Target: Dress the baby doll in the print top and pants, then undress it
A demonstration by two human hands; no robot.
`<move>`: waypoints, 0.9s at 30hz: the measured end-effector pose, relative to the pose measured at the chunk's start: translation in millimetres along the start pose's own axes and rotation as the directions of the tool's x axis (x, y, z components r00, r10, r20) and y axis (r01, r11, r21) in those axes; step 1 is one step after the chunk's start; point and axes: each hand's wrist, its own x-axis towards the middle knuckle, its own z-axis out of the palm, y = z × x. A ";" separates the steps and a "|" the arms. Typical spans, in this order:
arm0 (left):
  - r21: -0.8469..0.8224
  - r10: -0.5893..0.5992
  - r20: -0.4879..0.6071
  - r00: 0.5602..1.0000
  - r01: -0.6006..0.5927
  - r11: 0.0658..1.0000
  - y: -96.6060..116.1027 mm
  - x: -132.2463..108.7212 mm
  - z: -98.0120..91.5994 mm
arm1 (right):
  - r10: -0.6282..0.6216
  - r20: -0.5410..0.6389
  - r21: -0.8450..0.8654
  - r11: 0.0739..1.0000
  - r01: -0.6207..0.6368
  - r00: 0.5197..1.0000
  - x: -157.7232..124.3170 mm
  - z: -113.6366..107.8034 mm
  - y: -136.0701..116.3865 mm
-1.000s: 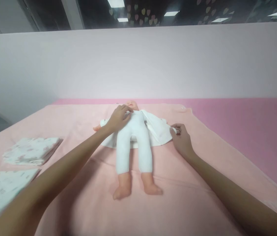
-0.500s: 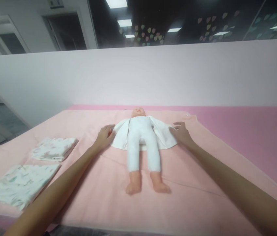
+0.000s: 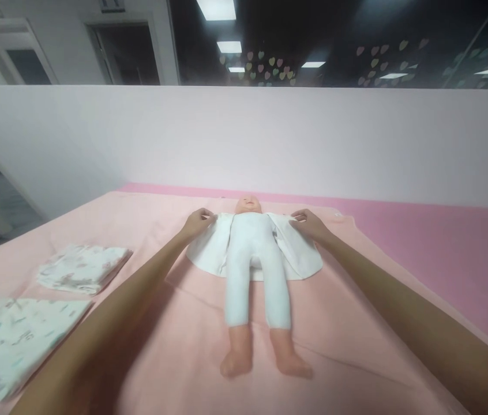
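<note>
A baby doll (image 3: 259, 253) lies on its back with its feet toward me, in white leggings and a white top. Spread beneath its upper body is an open white baby jacket (image 3: 209, 251), whose panels fan out on both sides. At the jacket's upper left, beside the doll's shoulder, my left hand (image 3: 198, 223) is closed with thumb and fingers pinching the cloth. My right hand (image 3: 310, 223) pinches the cloth at the upper right in the same way. Fingertips of both hands are partly hidden in the fabric.
A pink blanket (image 3: 183, 346) covers the table under the doll. Two folded printed cloths, one with pink marks (image 3: 82, 268) and one with green marks (image 3: 19, 340), lie at the left. A white partition (image 3: 244, 138) rises behind the table, and a pink surface (image 3: 434, 253) borders the blanket.
Both hands have moved up along the jacket from its outer sides toward the doll's shoulders, and their fingers have closed on the cloth. The camera view has shifted slightly.
</note>
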 end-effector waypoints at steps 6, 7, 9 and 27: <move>0.184 0.008 -0.041 0.999 -0.001 0.983 -10.4 7.1 -2.0 | -0.010 -0.026 -0.096 0.995 0.008 1.000 -2.2 -5.6 13.7; 0.219 0.037 -0.052 0.998 -0.025 0.975 -10.6 7.6 -1.4 | -0.029 -0.043 -0.110 0.994 0.024 0.999 -1.8 -4.3 12.2; 0.287 0.136 -0.079 0.987 -0.108 0.952 -7.8 8.4 2.0 | -0.113 -0.066 -0.141 0.985 0.103 0.991 -0.2 1.5 4.6; 0.560 0.358 0.228 0.906 -0.422 0.713 11.4 -7.9 39.2 | -0.474 0.209 -0.277 0.810 0.516 0.855 -12.5 68.3 -27.0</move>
